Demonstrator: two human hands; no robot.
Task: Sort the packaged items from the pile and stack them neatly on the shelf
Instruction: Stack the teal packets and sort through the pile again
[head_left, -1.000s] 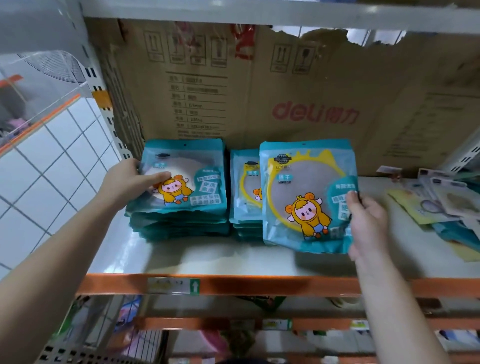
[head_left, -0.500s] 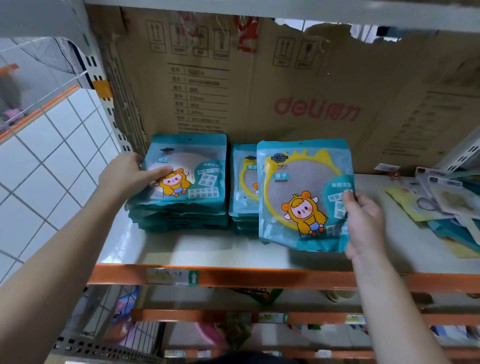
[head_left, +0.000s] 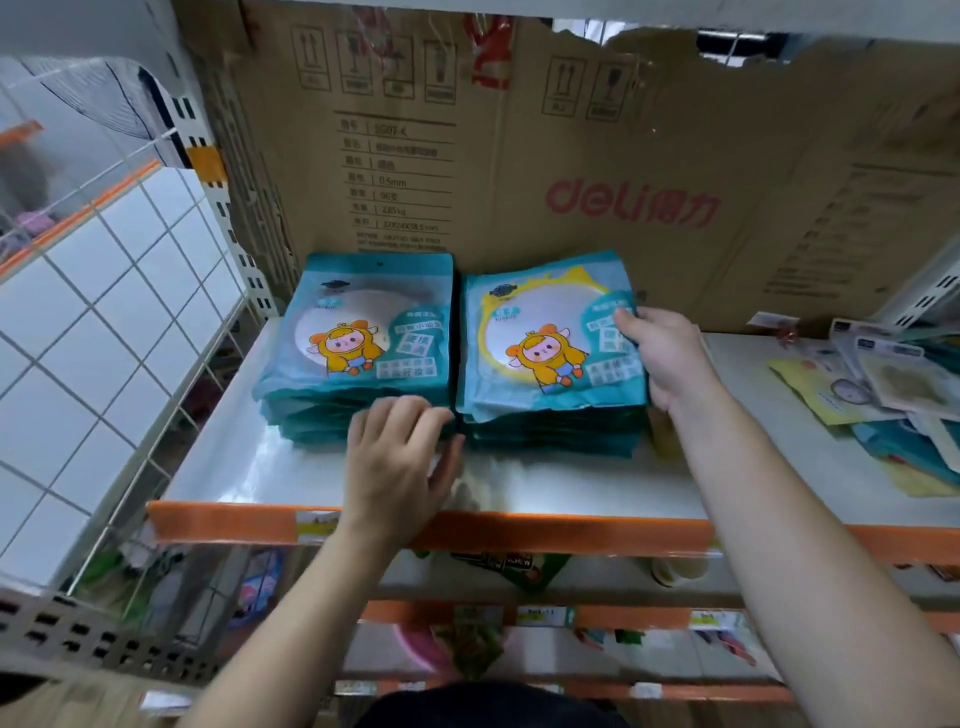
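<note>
White tile wall (head_left: 93, 332) on left behind wire grid (head_left: 130, 291). Big brown cardboard box (head_left: 571, 171) at back. Orange rail (head_left: 467, 530) in front. Lower racks blurry, maybe more goods.

Teal packets (head_left: 550, 338), yellow cartoon figure print; orange-edged shelf (head_left: 467, 527); brown carton (head_left: 571, 156), red logo.

Two teal packet stacks (head_left: 358, 358) (head_left: 550, 353) lie flat, side by side; shelf (head_left: 571, 483) holds them.

White shelf (head_left: 519, 488) with orange front rail; two stacks of teal packets side by side, left stack (head_left: 358, 353), right stack (head_left: 550, 358). Loose pile of mixed packets (head_left: 883, 384) at right end; cardboard box (head_left: 571, 156) standing behind.
</note>
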